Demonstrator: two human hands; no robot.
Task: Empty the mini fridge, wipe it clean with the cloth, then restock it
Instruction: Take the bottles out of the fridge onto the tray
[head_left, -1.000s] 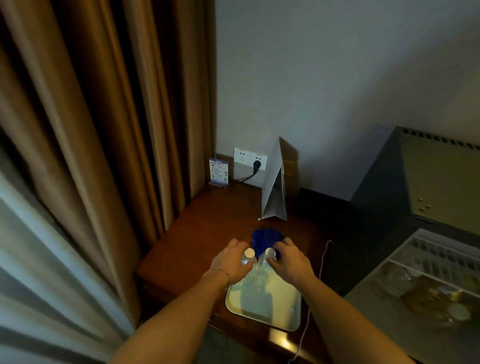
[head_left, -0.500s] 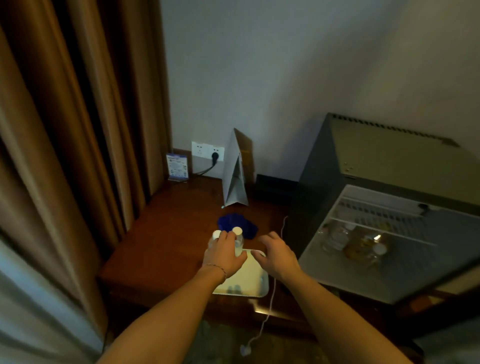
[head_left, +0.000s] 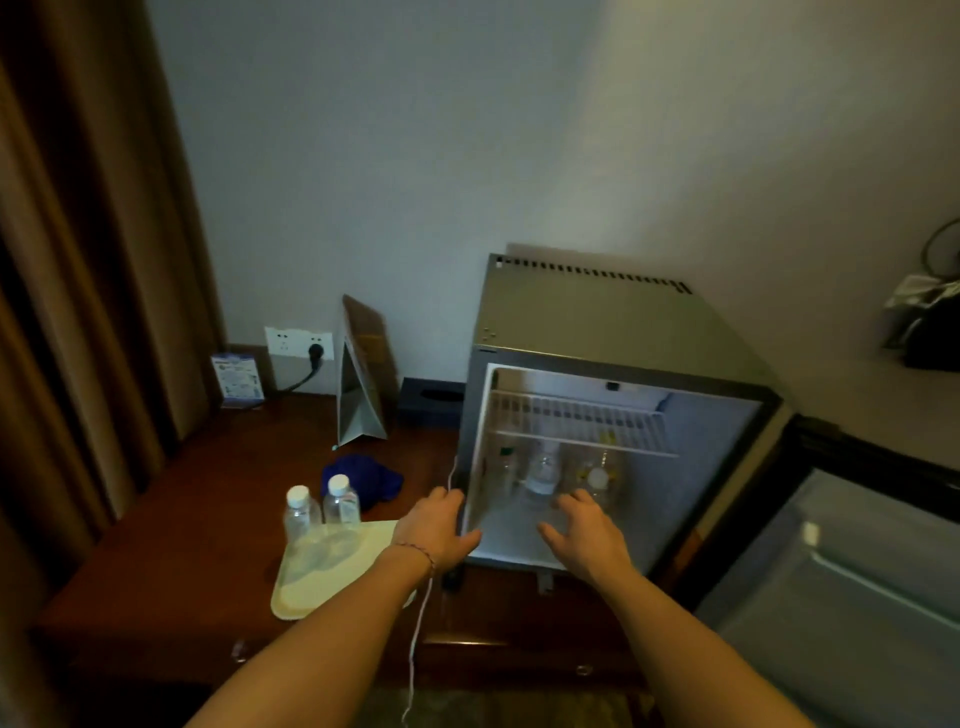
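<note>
Bottles left in the open mini fridge (head_left: 597, 332), both your hands reaching in bare.

Clear bottles (head_left: 543, 470) stand upright on the fridge floor under the wire shelf (head_left: 576, 418), their long axes vertical, some three or four though the dimness blurs the count. They lie at twelve o'clock from your right hand (head_left: 584, 535), which is just short of them with fingers spread and holding nothing; it looks the nearer hand for the next grab. Your left hand (head_left: 434, 532) is at nine o'clock of the right, at the fridge's left door frame, fingers relaxed, though contact is unclear. Further toward nine o'clock, two water bottles (head_left: 322, 506) stand on the cream tray (head_left: 332, 577), the blue cloth (head_left: 363, 480) lying just behind them on the wooden desk (head_left: 182, 519).
</note>
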